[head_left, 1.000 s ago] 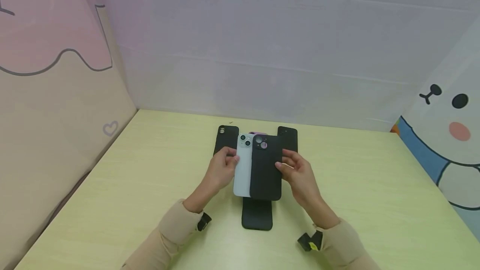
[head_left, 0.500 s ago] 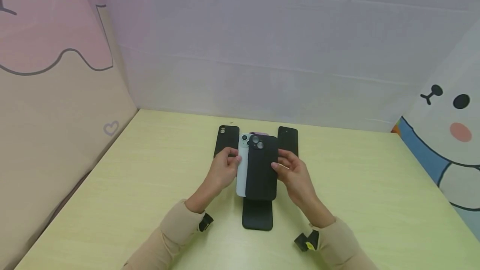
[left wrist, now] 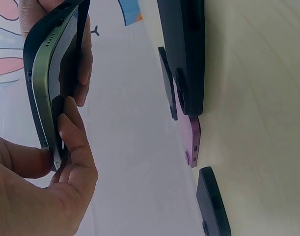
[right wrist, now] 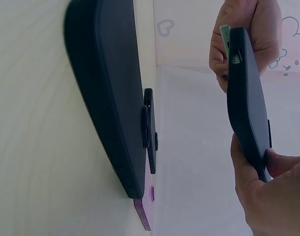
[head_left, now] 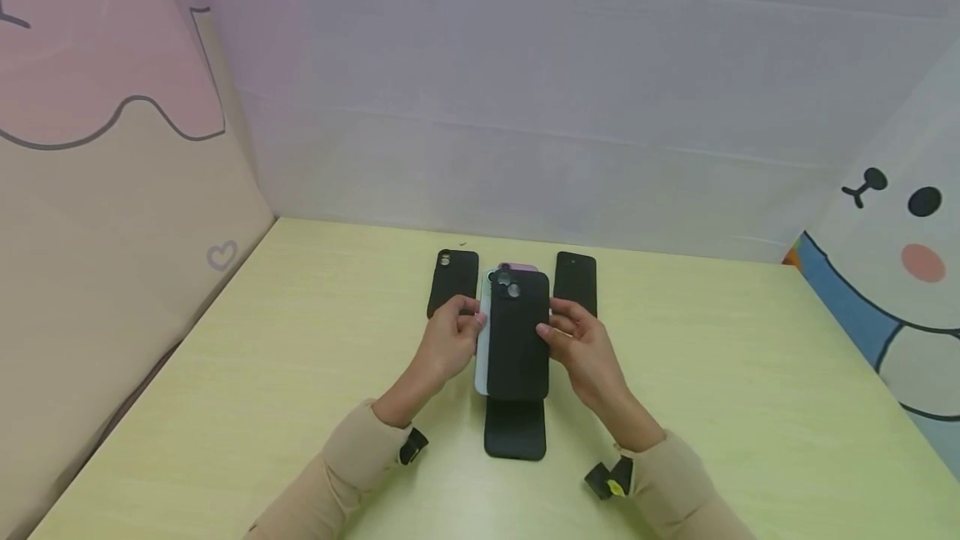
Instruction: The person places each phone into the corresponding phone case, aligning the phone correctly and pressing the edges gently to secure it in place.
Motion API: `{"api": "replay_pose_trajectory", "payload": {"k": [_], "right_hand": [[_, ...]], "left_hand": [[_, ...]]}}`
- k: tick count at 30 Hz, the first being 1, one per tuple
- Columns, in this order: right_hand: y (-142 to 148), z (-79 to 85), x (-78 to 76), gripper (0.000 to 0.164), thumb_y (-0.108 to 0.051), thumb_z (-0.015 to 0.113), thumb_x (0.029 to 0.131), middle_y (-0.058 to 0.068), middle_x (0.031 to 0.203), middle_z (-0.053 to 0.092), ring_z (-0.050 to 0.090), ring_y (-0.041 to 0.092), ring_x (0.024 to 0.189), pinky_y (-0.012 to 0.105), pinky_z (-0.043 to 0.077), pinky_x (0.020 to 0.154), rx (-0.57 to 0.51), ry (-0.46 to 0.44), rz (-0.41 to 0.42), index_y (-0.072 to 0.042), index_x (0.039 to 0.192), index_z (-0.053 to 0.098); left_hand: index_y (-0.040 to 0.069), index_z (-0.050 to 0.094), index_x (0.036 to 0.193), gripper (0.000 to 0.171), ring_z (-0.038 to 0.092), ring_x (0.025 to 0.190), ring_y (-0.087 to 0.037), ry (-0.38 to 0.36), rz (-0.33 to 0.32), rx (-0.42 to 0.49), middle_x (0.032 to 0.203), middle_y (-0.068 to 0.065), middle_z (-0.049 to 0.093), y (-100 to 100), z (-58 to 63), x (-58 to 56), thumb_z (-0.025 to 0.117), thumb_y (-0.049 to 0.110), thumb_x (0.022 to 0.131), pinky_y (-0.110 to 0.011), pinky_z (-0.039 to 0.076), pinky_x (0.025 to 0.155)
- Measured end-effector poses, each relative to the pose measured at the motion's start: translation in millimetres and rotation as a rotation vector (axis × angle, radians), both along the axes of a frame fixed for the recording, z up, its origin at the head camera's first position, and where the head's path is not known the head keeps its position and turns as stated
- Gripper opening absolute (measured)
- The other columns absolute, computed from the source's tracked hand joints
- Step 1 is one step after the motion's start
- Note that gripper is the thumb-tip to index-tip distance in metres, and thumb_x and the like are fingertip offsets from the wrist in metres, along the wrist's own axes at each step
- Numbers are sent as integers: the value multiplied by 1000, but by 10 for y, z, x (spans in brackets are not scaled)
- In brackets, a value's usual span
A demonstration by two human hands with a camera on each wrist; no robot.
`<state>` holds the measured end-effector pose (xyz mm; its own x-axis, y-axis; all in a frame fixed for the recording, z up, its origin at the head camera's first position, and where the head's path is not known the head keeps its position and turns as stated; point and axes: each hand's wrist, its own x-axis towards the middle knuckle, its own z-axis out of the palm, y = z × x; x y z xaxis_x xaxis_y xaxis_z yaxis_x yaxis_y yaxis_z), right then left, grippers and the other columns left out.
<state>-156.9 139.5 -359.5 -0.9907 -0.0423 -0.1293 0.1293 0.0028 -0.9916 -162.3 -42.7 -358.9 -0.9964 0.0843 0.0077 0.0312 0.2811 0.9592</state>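
My left hand (head_left: pixel 447 340) pinches the left edge of a pale smartphone (head_left: pixel 482 357). Laid over most of its back is a black phone case (head_left: pixel 519 348) with a round-holed camera opening, whose right edge my right hand (head_left: pixel 585 348) pinches. Only a strip of the phone shows on the left in the head view. In the left wrist view the phone's metal edge (left wrist: pixel 40 78) lies along the case. From the right wrist, the case (right wrist: pixel 243 98) hides most of the phone; one end of it (right wrist: pixel 225 37) sticks out. Both are held above the table.
Under the held pair lies a black phone or case (head_left: pixel 515 432) on the pale table (head_left: pixel 300 373). Further back are a black case (head_left: pixel 453 277), a pinkish-purple phone (left wrist: pixel 190 135), and a dark phone or case (head_left: pixel 576 277). A pale wall sheet (head_left: pixel 487 107) stands behind.
The black case has moved left with my right hand and covers more of the pale phone. My left hand and the phone have shifted slightly right.
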Motion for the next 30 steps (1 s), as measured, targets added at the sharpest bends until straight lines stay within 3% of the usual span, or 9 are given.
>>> {"api": "replay_pose_trajectory", "payload": {"k": [7,13,19,27,30], "right_hand": [[-24,10,-15,42,1,52,88,13,110,62,60,9,85,23,52,77,21,-16,-1,-2,129,43],[-42,8,-20,42,0,52,89,21,124,53,61,9,89,24,53,79,51,-32,-6,0,130,44],[-42,9,-18,43,0,54,88,21,123,53,60,11,91,27,52,81,60,-22,-10,0,129,44],[-43,3,-21,40,-1,57,86,15,109,60,63,8,83,24,54,76,30,-14,-28,0,125,48],[-45,2,-22,40,-1,58,86,14,108,61,62,8,82,24,53,76,36,-12,-41,0,125,49]], "left_hand": [[-2,51,106,17,49,54,-11,-16,-2,3,85,-17,67,3,4,11,48,8,93,-24,45,53],[-2,52,109,19,58,62,-13,-12,-12,12,91,-19,68,0,4,13,47,9,94,-27,50,58],[-2,51,110,19,60,64,-14,-20,-20,32,91,-19,67,7,-1,16,46,8,94,-39,53,65],[-2,51,113,22,58,60,-12,-28,-30,39,86,-18,67,12,-2,7,43,9,95,-29,49,58],[-2,51,115,24,57,60,-12,-26,-36,50,84,-17,67,15,2,9,42,9,96,-32,51,60]]}}
